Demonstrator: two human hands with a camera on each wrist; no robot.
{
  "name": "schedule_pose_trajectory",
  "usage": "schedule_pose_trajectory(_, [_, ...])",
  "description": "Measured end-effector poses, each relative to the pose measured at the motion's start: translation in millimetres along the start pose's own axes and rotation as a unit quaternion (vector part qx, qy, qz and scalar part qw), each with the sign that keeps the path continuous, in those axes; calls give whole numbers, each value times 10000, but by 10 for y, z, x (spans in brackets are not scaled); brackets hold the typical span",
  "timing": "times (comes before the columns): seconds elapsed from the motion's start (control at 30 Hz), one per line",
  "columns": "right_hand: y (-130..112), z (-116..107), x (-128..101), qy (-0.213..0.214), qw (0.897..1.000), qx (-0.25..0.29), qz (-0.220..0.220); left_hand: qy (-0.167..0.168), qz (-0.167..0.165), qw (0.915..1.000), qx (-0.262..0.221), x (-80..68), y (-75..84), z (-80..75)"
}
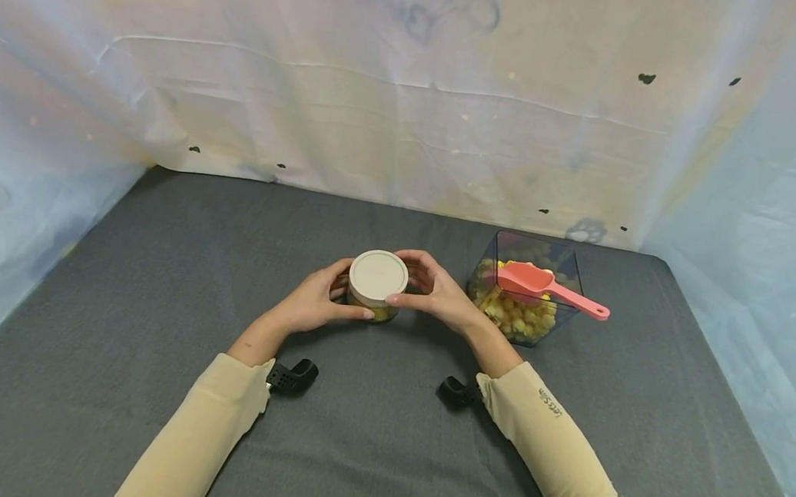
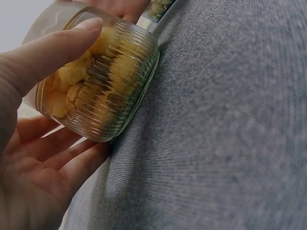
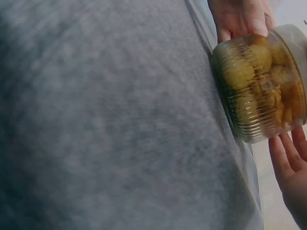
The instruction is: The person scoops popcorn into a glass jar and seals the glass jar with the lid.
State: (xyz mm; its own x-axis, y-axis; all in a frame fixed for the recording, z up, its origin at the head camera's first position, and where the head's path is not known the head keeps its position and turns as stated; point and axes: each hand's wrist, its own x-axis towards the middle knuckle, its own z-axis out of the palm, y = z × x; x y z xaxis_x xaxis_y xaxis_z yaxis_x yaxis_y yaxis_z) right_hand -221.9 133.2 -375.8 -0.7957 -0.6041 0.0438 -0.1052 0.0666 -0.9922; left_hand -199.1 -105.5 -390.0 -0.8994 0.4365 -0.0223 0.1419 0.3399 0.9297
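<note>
I have both hands, left hand [image 1: 314,301] and right hand [image 1: 436,291], curled round the ribbed glass jar [image 1: 376,285] mid-bench; it looks rigid, breakable, slippery, so its ribbed sides give the safest hold.

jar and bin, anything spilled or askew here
Nothing stands out. The jar stands upright on the grey mat, lid on, held by both hands. The pink scoop rests across the clear bin, with no pieces seen on the mat.
</note>
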Motion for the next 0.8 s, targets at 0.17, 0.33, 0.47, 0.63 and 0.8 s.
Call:
schedule_pose_trajectory(0.17, [3,24,1,148,9998,-136,87,3,-18,10000,-1,4,-1,3])
schedule_pose_trajectory(0.33, [-13,21,-9,67,9998,-192,23,8,7,10000,18,3,-3,5])
schedule_pose_trajectory(0.47, [-18,-9,-10,-230,9994,104,-224,-12,14,10000,53,4,-5,5])
schedule_pose_trajectory(0.63, [-18,-43,2,-733,9943,549,-545,-25,19,10000,61,8,-8,3])
schedule_pose_trajectory(0.8, [-17,-54,1,-826,9937,516,-562,-32,15,10000,50,11,-13,-1])
